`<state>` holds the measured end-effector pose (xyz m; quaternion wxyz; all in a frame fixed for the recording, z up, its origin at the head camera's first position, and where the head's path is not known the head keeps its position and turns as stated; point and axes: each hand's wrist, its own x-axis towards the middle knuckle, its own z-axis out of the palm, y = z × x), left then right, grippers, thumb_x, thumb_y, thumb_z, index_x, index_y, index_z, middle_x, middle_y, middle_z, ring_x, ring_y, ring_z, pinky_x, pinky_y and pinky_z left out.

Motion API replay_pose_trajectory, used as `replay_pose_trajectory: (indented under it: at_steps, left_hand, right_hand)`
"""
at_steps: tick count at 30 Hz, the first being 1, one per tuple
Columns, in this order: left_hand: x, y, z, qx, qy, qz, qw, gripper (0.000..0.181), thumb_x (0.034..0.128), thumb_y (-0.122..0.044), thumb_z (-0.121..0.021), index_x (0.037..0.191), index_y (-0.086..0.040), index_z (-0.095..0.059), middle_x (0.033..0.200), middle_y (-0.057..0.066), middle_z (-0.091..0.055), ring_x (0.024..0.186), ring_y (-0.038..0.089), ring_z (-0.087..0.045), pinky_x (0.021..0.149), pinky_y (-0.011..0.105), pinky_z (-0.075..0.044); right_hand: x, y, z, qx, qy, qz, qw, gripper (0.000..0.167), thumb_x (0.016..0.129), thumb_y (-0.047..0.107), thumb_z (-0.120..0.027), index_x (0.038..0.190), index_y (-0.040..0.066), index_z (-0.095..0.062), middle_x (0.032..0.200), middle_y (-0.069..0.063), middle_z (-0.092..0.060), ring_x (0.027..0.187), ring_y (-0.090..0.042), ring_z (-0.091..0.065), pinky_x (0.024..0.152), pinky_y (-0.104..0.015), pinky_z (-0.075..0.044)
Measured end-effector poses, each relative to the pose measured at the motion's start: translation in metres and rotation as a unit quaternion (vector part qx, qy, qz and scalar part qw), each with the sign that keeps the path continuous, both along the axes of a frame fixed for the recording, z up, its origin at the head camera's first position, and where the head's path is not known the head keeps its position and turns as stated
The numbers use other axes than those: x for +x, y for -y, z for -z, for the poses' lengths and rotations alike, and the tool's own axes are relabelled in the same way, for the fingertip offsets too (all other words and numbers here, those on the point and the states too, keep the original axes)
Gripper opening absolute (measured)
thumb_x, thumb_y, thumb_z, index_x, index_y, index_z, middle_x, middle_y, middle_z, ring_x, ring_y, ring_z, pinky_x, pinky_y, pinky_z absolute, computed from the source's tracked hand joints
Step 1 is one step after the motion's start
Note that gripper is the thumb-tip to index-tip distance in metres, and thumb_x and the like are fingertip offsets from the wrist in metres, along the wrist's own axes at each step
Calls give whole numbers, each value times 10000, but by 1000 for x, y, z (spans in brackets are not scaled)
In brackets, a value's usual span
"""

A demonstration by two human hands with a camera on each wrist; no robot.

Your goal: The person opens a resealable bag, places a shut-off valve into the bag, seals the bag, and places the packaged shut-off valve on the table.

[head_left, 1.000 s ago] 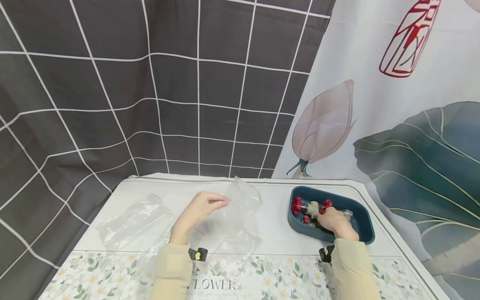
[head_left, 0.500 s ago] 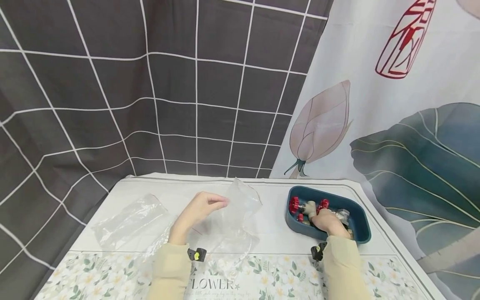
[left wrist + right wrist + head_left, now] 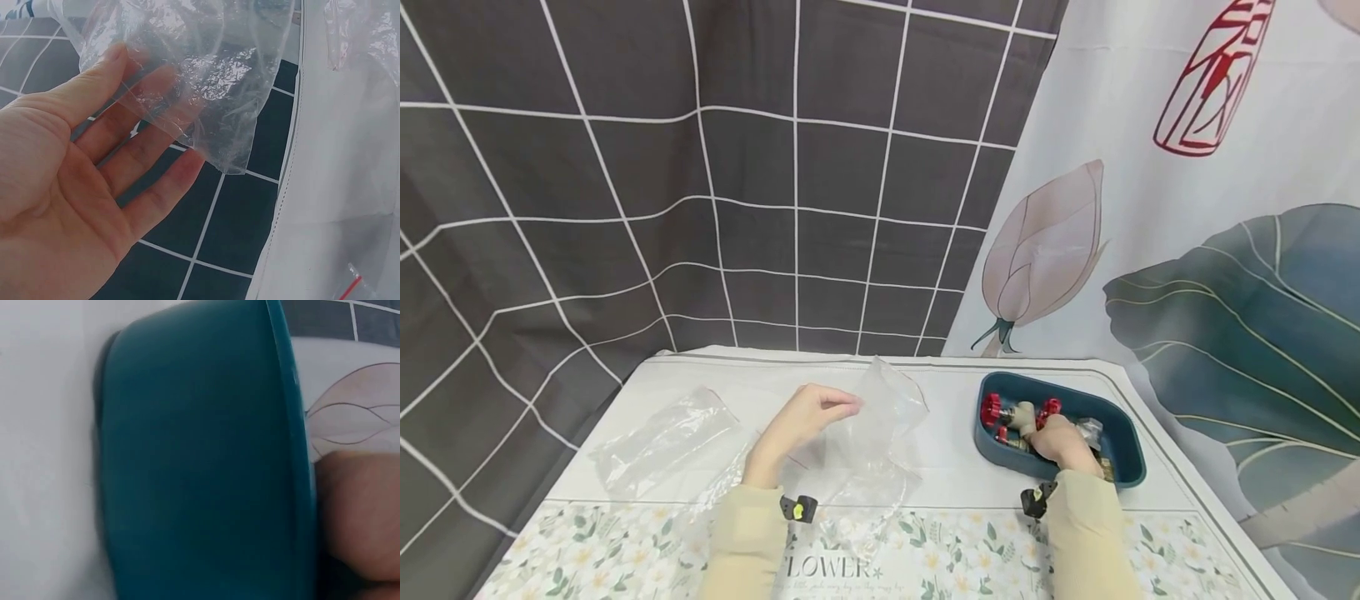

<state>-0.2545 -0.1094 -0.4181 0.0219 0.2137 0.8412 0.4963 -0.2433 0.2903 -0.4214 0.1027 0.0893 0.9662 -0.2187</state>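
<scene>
My left hand [image 3: 801,425] pinches a clear plastic bag [image 3: 883,408] between thumb and fingers above the table. In the left wrist view the fingers show through the bag's film [image 3: 219,81]. At the right, my right hand [image 3: 1060,442] reaches down into a dark teal bin [image 3: 1011,457], and its fingertips are hidden among the contents. Beside that hand in the bin lies a valve [image 3: 1022,418] with a red handwheel. Another red handwheel [image 3: 1048,408] shows just behind the hand. The bin's wall [image 3: 200,456] fills most of the right wrist view.
More clear bags [image 3: 670,437] lie flat at the left of the white table. A small clear packet [image 3: 1090,431] sits in the bin, right of the hand. A flower-printed cloth [image 3: 955,550] covers the table's front. Curtains [image 3: 842,250] hang behind.
My right hand has shifted slightly left and nearer within the bin, uncovering more of the clear packet. The left hand keeps its pinch on the bag, almost still.
</scene>
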Motion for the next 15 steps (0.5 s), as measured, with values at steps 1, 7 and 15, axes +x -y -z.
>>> replay_pose_trajectory:
  at_steps: [1, 7, 15]
  left_hand:
    - [0, 0, 1, -5, -21, 14, 10000, 267, 930, -293, -676, 1096, -95, -743, 1089, 21, -722, 1102, 239, -641, 1011, 458, -455]
    - [-2, -2, 3, -63, 6, 2, 10000, 287, 928, -307, -678, 1099, -86, -741, 1099, 30, -719, 1117, 252, -634, 1015, 454, -452]
    - [-3, -1, 4, -74, 42, -52, 10000, 297, 929, -322, -674, 1095, -85, -742, 1104, 41, -717, 1121, 268, -630, 1013, 473, -450]
  right_hand:
    - [1, 0, 1, -65, -59, 79, 9999, 295, 939, 196, -533, 736, -18, -523, 736, -142, -505, 675, -277, -503, 633, -404, -453]
    - [4, -2, 3, -325, -426, 687, 9962, 411, 952, 257, -565, 593, 110, -430, 654, -90, -460, 648, -278, -496, 612, -404, -437]
    - [10, 0, 3, -952, -608, 1036, 9882, 486, 978, 277, -570, 534, 144, -423, 516, 23, -331, 523, -191, -371, 504, -321, -330]
